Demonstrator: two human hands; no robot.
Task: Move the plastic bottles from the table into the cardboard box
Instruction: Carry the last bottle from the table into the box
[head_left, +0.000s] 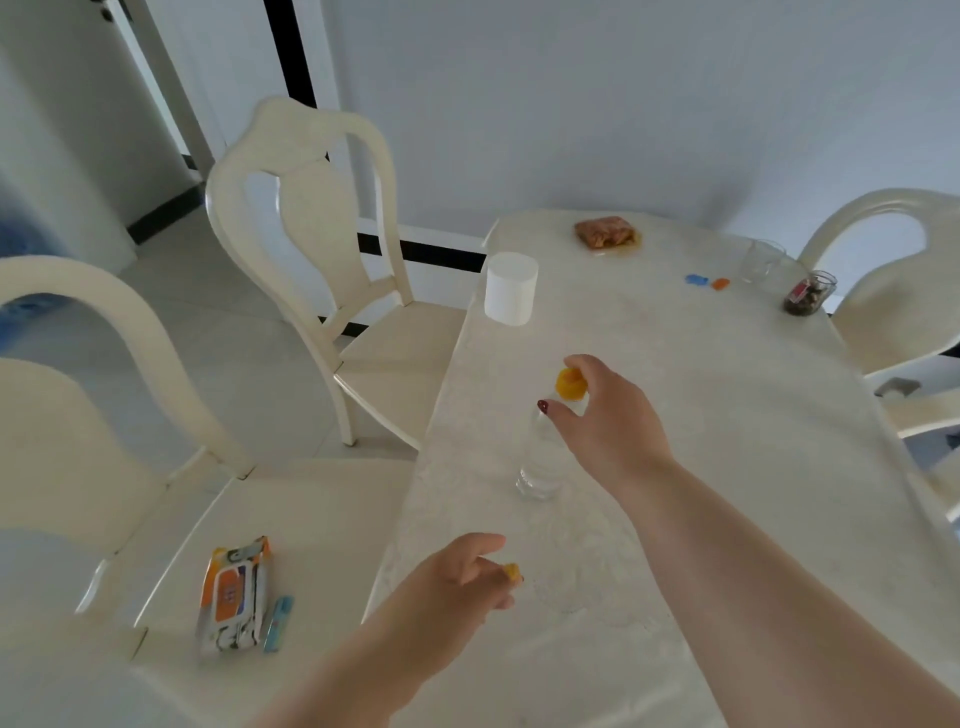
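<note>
A clear plastic bottle with a yellow cap stands upright near the middle of the cream table. My right hand reaches over it, with thumb and fingers closed around its neck just below the cap. Nearer the front edge, my left hand has its fingers closed on the yellow cap of a second clear bottle. That bottle's body shows only faintly against the tabletop, stretching right from the hand. No cardboard box is in view.
A white cylinder stands at the table's left edge. At the far end are a food packet, a glass and a jar. Cream chairs flank the table. A wipes pack lies on the near chair seat.
</note>
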